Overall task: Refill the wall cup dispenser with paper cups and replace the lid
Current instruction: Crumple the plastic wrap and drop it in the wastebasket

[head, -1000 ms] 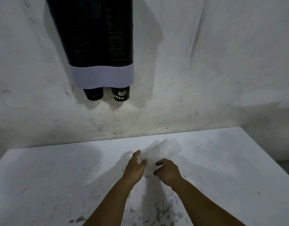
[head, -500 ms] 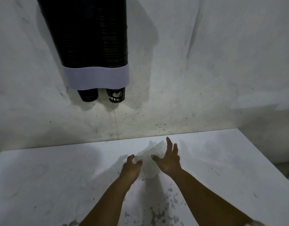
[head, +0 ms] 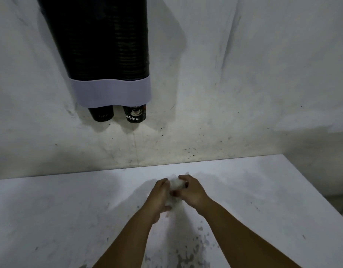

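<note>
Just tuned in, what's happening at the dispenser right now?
A person stands at a white table under the wall cup dispenser. Both hands, left hand and right hand, are closed around a crumpled piece of clear plastic wrap just above the tabletop, bunching it up. The dispenser's two dark tubes look packed with cups, and a paper cup pokes out below the white band beside another one. No lid is in view.

Both hands, left [head: 160,194] and right [head: 192,191], close around a crumpled clear wrapper [head: 175,185] above the counter [head: 50,209], below the wall dispenser [head: 110,93].
</note>
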